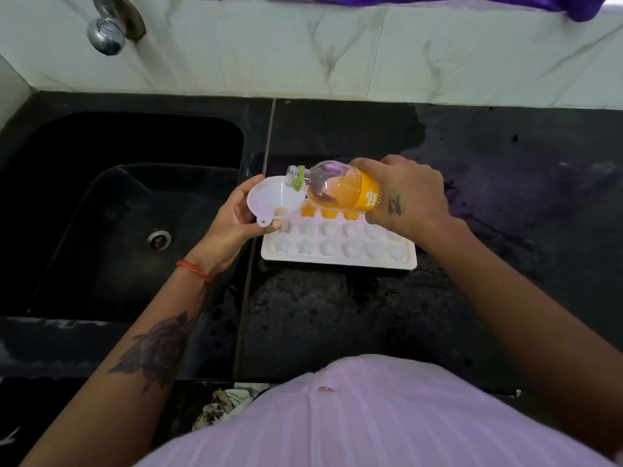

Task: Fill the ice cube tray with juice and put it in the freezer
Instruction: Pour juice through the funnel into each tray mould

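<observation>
A white ice cube tray (338,249) lies on the black counter, its far row partly holding orange juice. My left hand (232,224) holds a white funnel (274,198) over the tray's far left corner. My right hand (404,193) grips an orange juice bottle (340,188), tipped on its side with the uncapped mouth over the funnel's bowl. Juice sits low in the bottle's body. The tray's far right corner is hidden behind my right hand.
A black sink (128,210) with a metal drain lies to the left of the tray. A chrome tap (108,28) sticks out of the white tiled wall. The black counter (505,197) runs right and is wet. Purple cloth (505,1) hangs at the top.
</observation>
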`<state>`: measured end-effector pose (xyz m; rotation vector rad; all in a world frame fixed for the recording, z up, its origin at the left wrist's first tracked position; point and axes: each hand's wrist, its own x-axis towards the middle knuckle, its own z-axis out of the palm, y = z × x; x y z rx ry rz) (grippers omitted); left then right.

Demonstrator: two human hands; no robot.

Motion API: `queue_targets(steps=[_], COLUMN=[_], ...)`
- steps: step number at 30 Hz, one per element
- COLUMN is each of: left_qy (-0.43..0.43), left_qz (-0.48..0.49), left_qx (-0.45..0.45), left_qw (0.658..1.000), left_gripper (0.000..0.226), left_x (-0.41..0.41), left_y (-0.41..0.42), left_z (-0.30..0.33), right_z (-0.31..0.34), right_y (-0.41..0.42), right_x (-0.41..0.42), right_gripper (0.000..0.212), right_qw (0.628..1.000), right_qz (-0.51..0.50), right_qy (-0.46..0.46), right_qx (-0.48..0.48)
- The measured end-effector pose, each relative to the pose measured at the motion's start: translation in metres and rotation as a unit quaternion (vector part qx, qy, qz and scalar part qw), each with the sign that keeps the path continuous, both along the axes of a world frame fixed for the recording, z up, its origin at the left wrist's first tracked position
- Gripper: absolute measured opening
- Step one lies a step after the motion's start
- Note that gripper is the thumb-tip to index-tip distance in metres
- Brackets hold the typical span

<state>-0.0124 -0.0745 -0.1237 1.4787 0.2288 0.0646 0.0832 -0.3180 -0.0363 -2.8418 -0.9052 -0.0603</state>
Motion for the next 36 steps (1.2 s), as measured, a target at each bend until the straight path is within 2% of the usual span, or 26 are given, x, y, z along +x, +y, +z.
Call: queue_targets(steps=[6, 18, 25, 36], left_qy=[0.005, 0.010, 0.007, -0.001], left_qz=[0.000, 0.000, -0.002, -0.002], left_qx=[-0.001, -0.002, -0.004, 0.002], left_qw=[1.000, 1.000, 1.000, 1.000], left_gripper=[0.079, 0.083, 0.082, 0.076], left_x=[-0.0010, 0.0009, 0.0009, 0.0010], left_y=[-0.0024, -0.0044, -0.0045, -0.0040], left_z=[0.0001, 0.0023, 0.0034, 0.0063], right_z=[-0.0029, 0.0027, 0.0042, 0.0026], right_y=[0.0004, 0.0046, 0.0046, -0.0029], right_x=[0.0027, 0.0024, 0.0031, 0.0021], right_gripper=[0.062, 0.064, 0.065, 0.067], right_qw=[0.997, 0.991, 0.992, 1.000], right_qz=[-0.007, -0.002, 0.000, -0.019], right_qy=[-0.052, -0.084, -0.083, -0.007], right_qx=[-0.060, -0.105, -0.096, -0.021])
